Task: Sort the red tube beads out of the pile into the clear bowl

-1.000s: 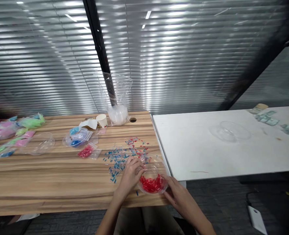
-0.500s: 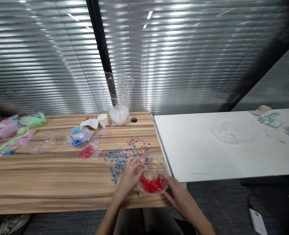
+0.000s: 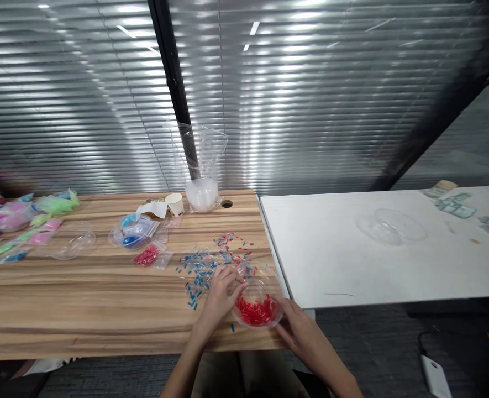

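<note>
A clear plastic bowl sits tilted at the right front of the wooden table, with a heap of small red tube-like pieces gathered in its near side. My left hand has its fingers curled at the bowl's left edge; whether a small piece is between the fingertips cannot be made out. Around the right side of the same bowl, my right hand grips with thumb and fingers. Loose blue pieces are strewn to the left of the bowl, and scattered red pieces lie just beyond it.
A bag of red pieces, a clear dish with blue packets and a paper cup stand further left. Colourful bags fill the far left. On the white table rests a clear round lid.
Both hands and the bowl stay nearly in place. At the lower left, below the table, the shoe is out of sight and a pale patterned thing shows instead.
</note>
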{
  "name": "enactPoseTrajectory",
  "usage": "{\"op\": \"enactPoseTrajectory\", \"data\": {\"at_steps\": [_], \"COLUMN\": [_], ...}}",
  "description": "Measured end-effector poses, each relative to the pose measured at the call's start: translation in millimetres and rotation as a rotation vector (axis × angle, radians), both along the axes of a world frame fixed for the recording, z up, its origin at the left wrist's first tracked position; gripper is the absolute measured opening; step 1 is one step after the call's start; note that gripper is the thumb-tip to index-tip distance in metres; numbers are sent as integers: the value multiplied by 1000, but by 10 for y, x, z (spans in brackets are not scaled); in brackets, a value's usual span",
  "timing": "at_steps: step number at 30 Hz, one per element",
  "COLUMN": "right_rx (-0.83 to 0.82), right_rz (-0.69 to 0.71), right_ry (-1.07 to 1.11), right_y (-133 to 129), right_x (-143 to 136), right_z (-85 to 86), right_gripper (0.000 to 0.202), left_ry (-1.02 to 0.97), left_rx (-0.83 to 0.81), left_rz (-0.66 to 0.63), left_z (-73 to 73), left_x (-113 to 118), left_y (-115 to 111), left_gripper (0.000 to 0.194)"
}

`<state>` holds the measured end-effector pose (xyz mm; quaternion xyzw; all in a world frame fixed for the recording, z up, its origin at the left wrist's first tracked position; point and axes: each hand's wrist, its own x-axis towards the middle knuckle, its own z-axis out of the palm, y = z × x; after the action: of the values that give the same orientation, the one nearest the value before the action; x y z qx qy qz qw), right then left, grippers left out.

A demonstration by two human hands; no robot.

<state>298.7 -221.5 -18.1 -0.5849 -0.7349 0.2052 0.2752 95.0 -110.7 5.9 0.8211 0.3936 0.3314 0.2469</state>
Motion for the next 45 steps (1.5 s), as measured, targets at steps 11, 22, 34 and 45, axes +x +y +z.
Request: {"op": "enactPoseTrajectory", "data": {"at_steps": [11,22,34,45], "right_rx": [-52,-86,-23,13], "right_rz": [1,4,3,-20], "right_ry": [1,18,3,4], "right_y": [-43,-84,-23,24], "right_x": [-1,7,-3,-50], "right_z": [33,55,-4,-35], "right_gripper": [46,48,50,53], "left_ry": [6,-27,-38,-55], "left_rx": [-20,-26,-51,-106], "left_rz": [-2,-17,-7,11], "left_z": [40,37,19,-1], "left_x": [16,30,11,-9], "left_y": [-52,-58,-27,35], "left_gripper": [15,15,15,12]}}
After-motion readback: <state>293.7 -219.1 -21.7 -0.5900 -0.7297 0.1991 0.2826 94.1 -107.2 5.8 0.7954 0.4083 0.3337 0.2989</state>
